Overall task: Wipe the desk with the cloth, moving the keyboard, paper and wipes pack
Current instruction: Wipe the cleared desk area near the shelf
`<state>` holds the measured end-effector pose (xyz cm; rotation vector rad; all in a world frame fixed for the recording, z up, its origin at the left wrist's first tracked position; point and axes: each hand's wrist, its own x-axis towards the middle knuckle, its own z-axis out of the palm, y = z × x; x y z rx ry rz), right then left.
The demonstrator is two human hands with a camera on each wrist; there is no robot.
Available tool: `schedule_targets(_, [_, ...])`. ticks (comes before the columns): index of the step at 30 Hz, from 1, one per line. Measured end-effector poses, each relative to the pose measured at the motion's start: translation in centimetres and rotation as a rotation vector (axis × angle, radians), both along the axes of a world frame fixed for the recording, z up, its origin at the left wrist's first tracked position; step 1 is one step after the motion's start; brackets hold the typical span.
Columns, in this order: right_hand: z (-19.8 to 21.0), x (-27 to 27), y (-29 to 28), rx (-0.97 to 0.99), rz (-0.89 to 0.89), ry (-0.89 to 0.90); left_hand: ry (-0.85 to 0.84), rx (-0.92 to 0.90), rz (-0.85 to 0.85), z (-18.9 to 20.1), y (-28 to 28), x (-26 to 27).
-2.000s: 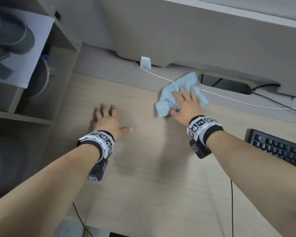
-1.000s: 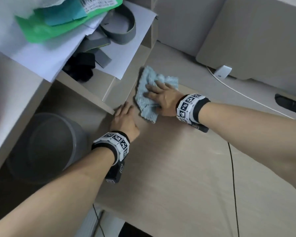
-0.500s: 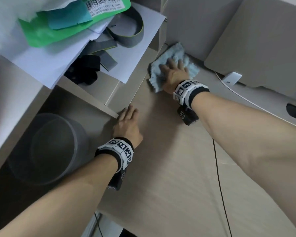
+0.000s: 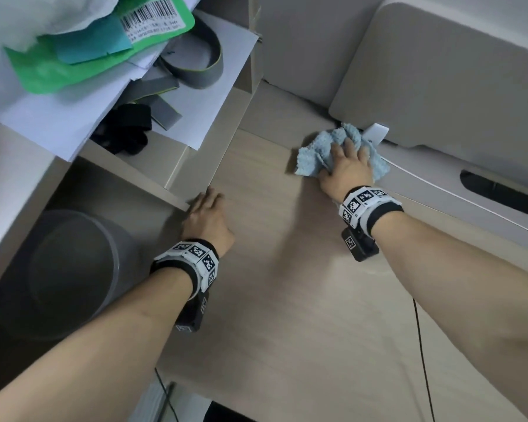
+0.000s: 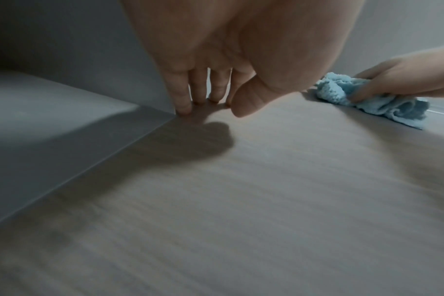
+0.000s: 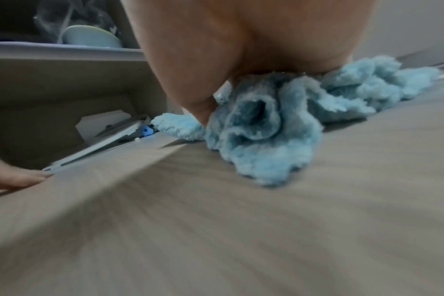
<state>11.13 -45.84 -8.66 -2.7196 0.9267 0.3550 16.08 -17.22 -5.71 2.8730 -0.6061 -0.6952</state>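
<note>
A light blue fluffy cloth (image 4: 310,159) (image 5: 383,104) (image 6: 261,140) lies bunched on the wooden desk (image 4: 287,300), near its back edge. My right hand (image 4: 345,166) (image 5: 393,80) bears down on the cloth, its fingers and thumb dug into the folds. My left hand (image 4: 206,217) (image 5: 210,106) rests on the desk, straight fingertips touching the surface at the corner of the shelf unit (image 4: 189,166). White paper (image 4: 195,95) and a green wipes pack (image 4: 73,65) with a barcode lie on the shelf at the upper left. The keyboard is out of view.
A grey partition panel (image 4: 439,86) stands behind the desk. A white cable (image 4: 457,196), a small white clip (image 4: 375,134) and a dark cable slot (image 4: 500,190) run along the back strip. A thin black cable (image 4: 421,345) crosses the desk at right. A grey bin (image 4: 70,269) sits under the shelf.
My right hand has slid the cloth from the back left corner by the shelf to the right along the desk's back edge. The left hand has stayed at the shelf corner.
</note>
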Motion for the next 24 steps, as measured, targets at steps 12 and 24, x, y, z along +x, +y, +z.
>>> schedule_targets(12, [1.4, 6.4, 12.6, 0.139, 0.782, 0.084, -0.068, -0.012, 0.009, -0.6, 0.3, -0.3])
schedule_targets(24, [1.9, 4.1, 10.2, 0.092, 0.645, 0.112, -0.047, 0.010, 0.027, -1.2, 0.3, -0.6])
